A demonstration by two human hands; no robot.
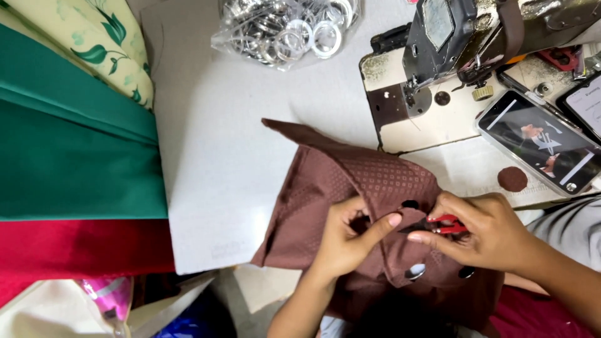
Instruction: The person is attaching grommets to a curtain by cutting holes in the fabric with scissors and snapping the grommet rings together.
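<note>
A brown patterned fabric [350,178] lies folded on the white table, with several round holes cut along its folded band. My left hand [347,235] pinches the band beside one hole, thumb stretched toward the right. My right hand [485,228] grips small red-handled scissors [447,224], their tip at the fabric edge next to a hole. A cut-out brown fabric circle [512,179] rests on the table just above my right hand.
A sewing machine [463,44] stands at the back right, with two phones [538,141] beside it. A clear bag of metal rings [288,28] lies at the top. Green [75,156], red and floral cloths are stacked at left on the white table [213,156].
</note>
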